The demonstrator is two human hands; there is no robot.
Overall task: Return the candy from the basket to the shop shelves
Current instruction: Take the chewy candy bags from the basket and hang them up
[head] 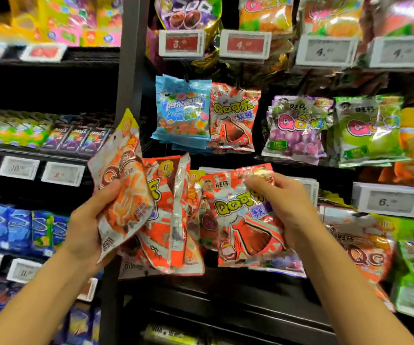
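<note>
My left hand (94, 227) grips a fanned bunch of red-and-white cola gummy bags (151, 210) in front of the shelf post. My right hand (285, 210) holds one more red cola gummy bag (240, 230) by its upper right corner, just right of the bunch. Matching red cola bags (234, 118) hang on a hook straight above, between blue gummy bags (182, 113) and purple grape bags (298, 128). No basket is in view.
Green apple gummy bags (370, 130) hang at the right. Price tags (387, 200) line the hook rows. The left bay holds boxed sweets (76, 139) and blue packs (19, 230) on shelves. A dark post (128, 78) divides the two bays.
</note>
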